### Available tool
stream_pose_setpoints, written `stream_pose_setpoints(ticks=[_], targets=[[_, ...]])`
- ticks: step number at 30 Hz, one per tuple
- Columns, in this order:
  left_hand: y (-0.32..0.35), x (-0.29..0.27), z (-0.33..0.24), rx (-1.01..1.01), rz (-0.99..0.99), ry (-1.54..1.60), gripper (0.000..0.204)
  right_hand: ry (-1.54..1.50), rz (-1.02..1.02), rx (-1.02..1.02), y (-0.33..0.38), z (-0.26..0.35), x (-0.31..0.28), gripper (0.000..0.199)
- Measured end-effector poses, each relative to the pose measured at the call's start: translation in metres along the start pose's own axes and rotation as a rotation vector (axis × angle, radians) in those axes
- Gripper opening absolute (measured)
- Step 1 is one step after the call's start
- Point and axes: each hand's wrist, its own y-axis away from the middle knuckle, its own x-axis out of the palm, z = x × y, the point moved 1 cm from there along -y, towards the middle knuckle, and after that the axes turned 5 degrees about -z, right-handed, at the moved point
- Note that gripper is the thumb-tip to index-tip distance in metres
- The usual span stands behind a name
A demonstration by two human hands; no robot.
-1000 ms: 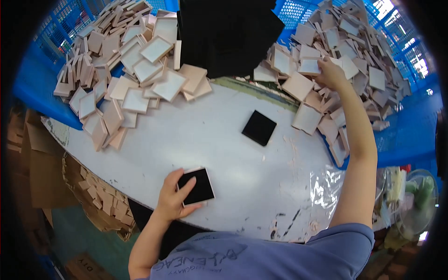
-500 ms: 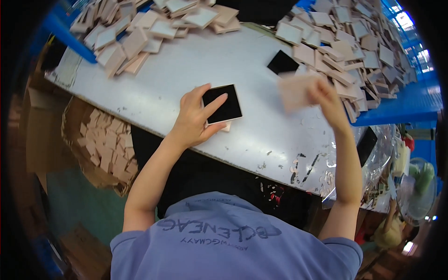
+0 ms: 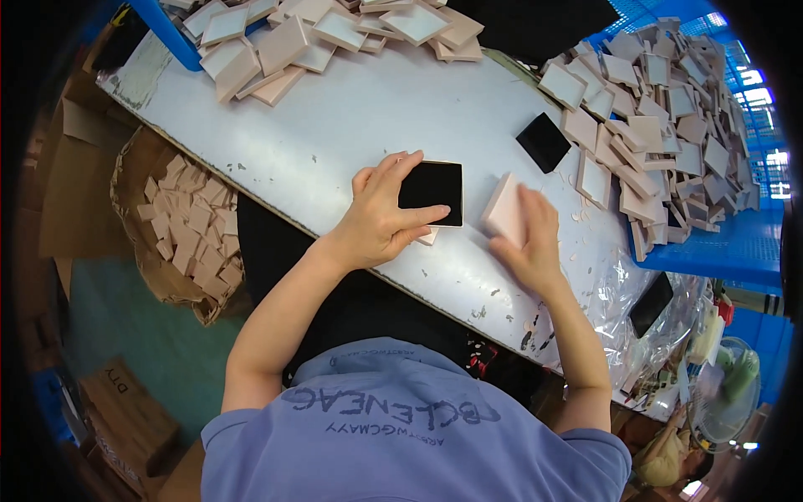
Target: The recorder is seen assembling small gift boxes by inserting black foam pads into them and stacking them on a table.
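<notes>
My left hand (image 3: 386, 209) grips a shallow square pale-pink box with a black pad (image 3: 432, 191) inside it. Its fingers lie at the far left corner and one digit presses on the pad near the right edge. A corner of another pale-pink piece (image 3: 429, 238) peeks out below the box, mostly hidden. To the right, my right hand (image 3: 537, 238) is closed around a plain pale-pink box part (image 3: 505, 209), held tilted with thumb and fingers on its right side. A loose black square pad (image 3: 543, 142) lies on the table beyond that hand.
Piles of pale-pink box parts lie at the far left (image 3: 284, 46) and in a blue crate (image 3: 703, 259) at the right. A carton (image 3: 150, 276) of small pink boxes stands left of the table (image 3: 318, 125). Clear plastic film (image 3: 615, 305) and a fan (image 3: 726, 393) are at right.
My right hand has come left and nearer with the pink box part, beside the padded box. The left hand's digit has shifted across the pad. The whole view has shifted a little.
</notes>
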Motion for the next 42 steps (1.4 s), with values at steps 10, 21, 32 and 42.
stream_pose_setpoints(ticks=[10, 21, 32, 42], targets=[[0.012, 0.006, 0.022, -0.095, -0.023, 0.215, 0.075, -0.368, -0.084, -0.141, -0.088, 0.027, 0.022, 0.074], [0.0, -0.009, 0.015, -0.087, 0.109, -0.012, 0.089, 0.008, 0.2, -0.562, -0.075, 0.071, 0.023, 0.062], [-0.03, -0.13, 0.172, -0.331, -0.158, -0.385, 0.056, -0.242, -0.192, -0.126, -0.09, 0.014, -0.009, 0.055], [-0.042, -0.161, 0.212, -0.649, 0.303, -0.6, 0.071, 0.266, -0.328, 0.018, -0.093, -0.055, 0.0, 0.017]])
